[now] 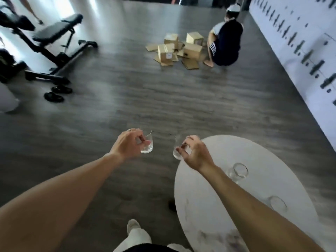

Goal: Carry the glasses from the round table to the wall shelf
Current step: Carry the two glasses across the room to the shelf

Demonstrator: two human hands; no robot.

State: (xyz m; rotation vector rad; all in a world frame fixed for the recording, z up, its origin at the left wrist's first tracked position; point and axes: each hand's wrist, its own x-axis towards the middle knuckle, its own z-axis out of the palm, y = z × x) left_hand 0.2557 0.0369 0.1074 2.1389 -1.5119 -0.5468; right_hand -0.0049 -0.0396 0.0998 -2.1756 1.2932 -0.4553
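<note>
My left hand (127, 144) grasps a clear glass (147, 144) by its side, fingers and thumb curled round it, held out over the grey floor (163, 110). My right hand (195, 153) pinches a second glass (177, 148) the same way, just beside the near edge of the round table (209, 206), which spreads below and to the right of that hand. Two more glasses stand on the table behind my right wrist: one glass near my forearm (240, 171), another glass further back (277, 203). Well ahead of both hands a person (227, 42) crouches by a heap of cardboard boxes (180, 49). Far off beyond my left hand stands a black bench (54, 33). A white patterned wall (300, 51) runs along beyond my right hand
</note>
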